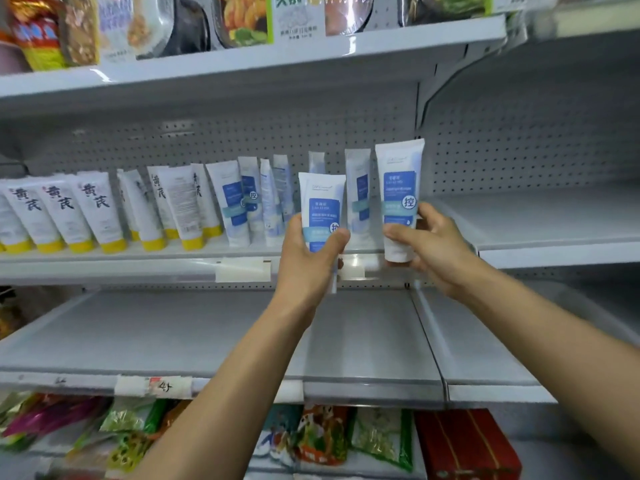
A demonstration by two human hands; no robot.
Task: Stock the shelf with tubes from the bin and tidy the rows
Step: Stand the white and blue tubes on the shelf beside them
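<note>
My left hand (310,258) grips a white tube with a blue label (322,202), held upright in front of the middle shelf (138,261). A second white-and-blue tube (400,188) is in my right hand (429,244), cap down, its cap at the shelf's front edge near the right end of the row. Behind them, several more blue-label tubes (239,202) stand cap down, some leaning. Further left stands a row of white tubes with yellow caps (100,209), leaning left. The bin is not in view.
An upper shelf (242,53) holds packaged food. A bare lower shelf (207,334) lies under my forearms, and snack bags (322,434) and a red box (464,445) sit below it. A bare neighbouring shelf (540,216) extends right.
</note>
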